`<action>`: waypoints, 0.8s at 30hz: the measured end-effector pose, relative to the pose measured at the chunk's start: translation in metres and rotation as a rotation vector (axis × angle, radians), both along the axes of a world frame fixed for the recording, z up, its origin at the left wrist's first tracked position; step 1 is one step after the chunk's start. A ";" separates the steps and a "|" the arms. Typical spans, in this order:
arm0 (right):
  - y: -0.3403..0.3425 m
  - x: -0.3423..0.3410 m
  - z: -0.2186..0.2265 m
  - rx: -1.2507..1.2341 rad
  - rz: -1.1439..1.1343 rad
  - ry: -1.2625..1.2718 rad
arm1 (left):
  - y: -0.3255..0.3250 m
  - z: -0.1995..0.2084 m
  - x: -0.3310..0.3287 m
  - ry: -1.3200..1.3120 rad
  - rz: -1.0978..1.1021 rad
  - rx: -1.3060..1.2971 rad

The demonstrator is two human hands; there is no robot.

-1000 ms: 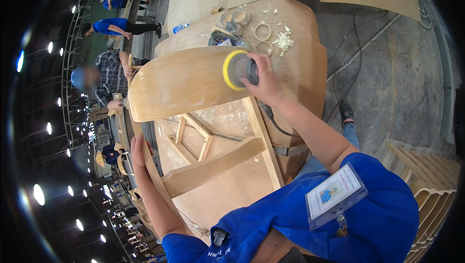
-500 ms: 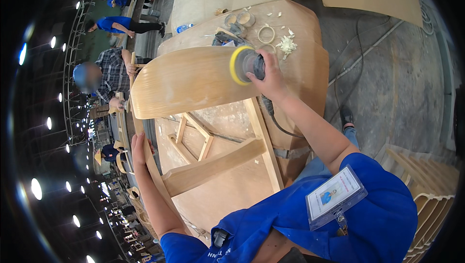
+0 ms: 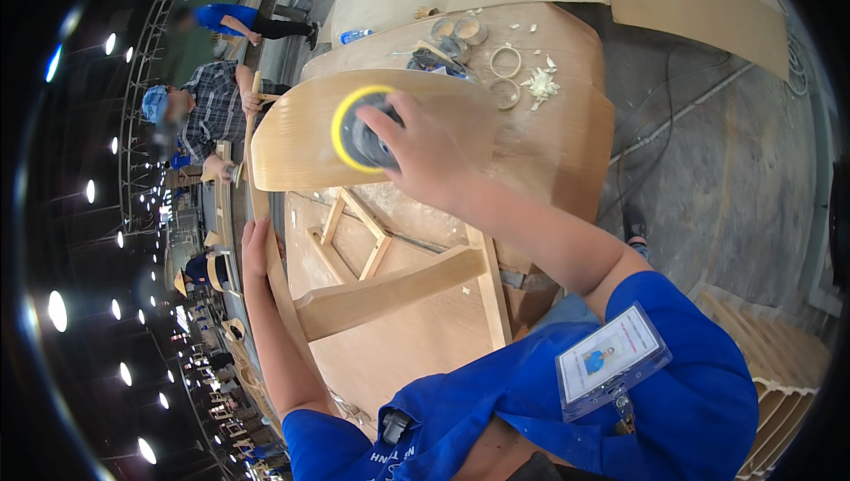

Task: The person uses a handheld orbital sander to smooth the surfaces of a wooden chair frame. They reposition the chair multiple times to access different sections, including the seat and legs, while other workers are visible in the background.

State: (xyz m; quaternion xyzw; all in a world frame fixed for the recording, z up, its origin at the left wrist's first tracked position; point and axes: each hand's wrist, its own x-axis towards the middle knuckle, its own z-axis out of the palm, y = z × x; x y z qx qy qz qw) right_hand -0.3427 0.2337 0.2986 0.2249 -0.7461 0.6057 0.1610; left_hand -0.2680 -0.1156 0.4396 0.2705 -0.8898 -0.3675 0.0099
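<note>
A wooden chair frame lies on the workbench, its broad curved back panel toward the far side. My right hand is wrapped over the dark body of a random orbital sander with a yellow-rimmed pad. The pad lies against the middle of the panel; hand and sander are slightly blurred. At the left, my left hand grips the frame's long side rail; some of its fingers are hidden behind the rail.
Beyond the panel lie tape rolls, cups, a plastic bottle and pale shavings. A small wooden frame rests on the bench. A co-worker in plaid handles wood at far left. Cables run along the floor at right.
My right hand has slid the sander leftward across the back panel, from its right part to its middle. My left hand keeps its hold on the side rail. The view has shifted slightly.
</note>
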 end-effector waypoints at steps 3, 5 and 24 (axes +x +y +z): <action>-0.002 0.031 -0.012 -0.036 0.019 0.015 | -0.003 -0.001 -0.001 -0.004 -0.001 -0.030; -0.004 0.044 -0.017 0.032 0.099 -0.076 | -0.006 -0.005 -0.002 0.016 -0.040 -0.050; -0.017 0.014 0.030 -0.015 -0.271 0.061 | 0.027 0.000 -0.009 0.029 -0.017 -0.241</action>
